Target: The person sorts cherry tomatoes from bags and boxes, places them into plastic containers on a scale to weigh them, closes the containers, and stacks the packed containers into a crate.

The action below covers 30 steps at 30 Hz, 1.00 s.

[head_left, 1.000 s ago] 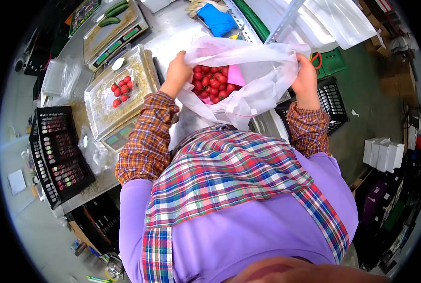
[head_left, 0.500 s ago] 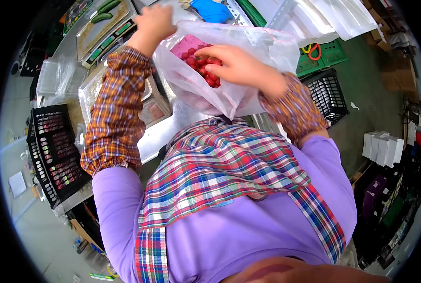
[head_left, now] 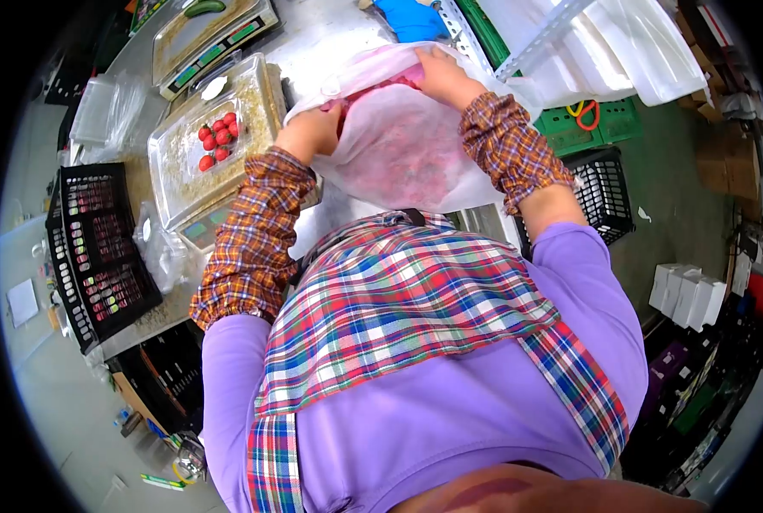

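Observation:
A translucent white plastic bag [head_left: 407, 154] lies before me, with pinkish-red contents showing through its side. My left hand [head_left: 313, 132] is closed on the left edge of its mouth. On the far right of the opening, my right hand [head_left: 446, 79] grips the rim, fingers bent over the plastic. Only a sliver of red shows at the mouth; the folded plastic covers the rest. Left of the bag, several small red cherry tomatoes [head_left: 219, 135] rest on the clear tray [head_left: 172, 175] of a weighing scale.
A second scale [head_left: 215, 56] with a cucumber [head_left: 204, 8] stands at the back left. A black divided rack [head_left: 99, 256] is at the left edge. Blue cloth or plastic [head_left: 411, 19] lies behind the bag. A black crate [head_left: 600, 192] and green crate [head_left: 617, 121] stand right.
My left hand came down from the upper left to the bag's left edge. My right hand left the tomatoes for the far rim. The mouth has narrowed, covering the tomatoes inside.

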Available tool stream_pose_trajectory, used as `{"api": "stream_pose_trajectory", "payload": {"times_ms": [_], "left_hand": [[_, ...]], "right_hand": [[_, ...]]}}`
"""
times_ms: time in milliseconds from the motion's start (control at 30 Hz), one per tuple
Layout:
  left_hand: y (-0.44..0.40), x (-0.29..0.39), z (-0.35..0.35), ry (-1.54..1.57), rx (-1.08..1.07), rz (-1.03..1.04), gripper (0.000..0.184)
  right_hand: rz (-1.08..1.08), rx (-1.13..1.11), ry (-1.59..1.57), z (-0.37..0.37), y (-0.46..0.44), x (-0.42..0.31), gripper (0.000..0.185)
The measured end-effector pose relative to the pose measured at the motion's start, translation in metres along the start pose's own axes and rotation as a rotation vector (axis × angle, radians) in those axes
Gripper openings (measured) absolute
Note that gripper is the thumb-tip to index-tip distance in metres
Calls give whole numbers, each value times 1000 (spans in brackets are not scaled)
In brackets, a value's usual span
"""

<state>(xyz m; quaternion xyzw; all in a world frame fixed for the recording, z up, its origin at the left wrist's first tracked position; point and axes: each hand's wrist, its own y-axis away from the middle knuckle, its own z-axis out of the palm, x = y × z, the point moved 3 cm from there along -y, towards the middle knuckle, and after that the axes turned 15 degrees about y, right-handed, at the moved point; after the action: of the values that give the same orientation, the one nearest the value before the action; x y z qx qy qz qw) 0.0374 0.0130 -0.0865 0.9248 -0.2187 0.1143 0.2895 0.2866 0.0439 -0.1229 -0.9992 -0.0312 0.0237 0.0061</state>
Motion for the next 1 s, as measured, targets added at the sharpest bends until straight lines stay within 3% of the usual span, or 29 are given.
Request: {"api": "stream_pose_trajectory", "payload": {"times_ms": [100,200,267,400,433,500,600,700,800,833,933,1000], "left_hand": [[25,7,27,-52,73,-72,70],[37,4,36,100,203,17,72],[38,1,33,242,356,154,74],[31,9,11,349,437,255,45],[26,12,6,360,501,282,34],[21,15,-6,414,517,289,34],[7,9,-6,446,537,341,34],[8,16,3,449,547,344,32],[28,30,21,220,572,426,26],[41,34,26,201,581,484,17],[60,23,46,-24,248,396,14],[62,10,59,-66,218,351,12]], "right_hand": [[-148,-34,213,-38,31,-18,58],[-267,227,175,-64,80,-35,53],[-331,83,126,-59,105,-41,51],[-542,53,-36,-61,152,-49,37],[-567,-62,-103,-61,166,-53,32],[-671,-190,-252,-52,193,-54,11],[-694,-438,-215,-23,229,-50,20],[-604,-483,-78,2,252,-52,17],[-506,-395,-164,12,261,-65,15],[-512,-413,-125,11,264,-67,15],[-502,-433,-69,9,266,-74,14],[-470,-412,-103,13,266,-75,13]]}}
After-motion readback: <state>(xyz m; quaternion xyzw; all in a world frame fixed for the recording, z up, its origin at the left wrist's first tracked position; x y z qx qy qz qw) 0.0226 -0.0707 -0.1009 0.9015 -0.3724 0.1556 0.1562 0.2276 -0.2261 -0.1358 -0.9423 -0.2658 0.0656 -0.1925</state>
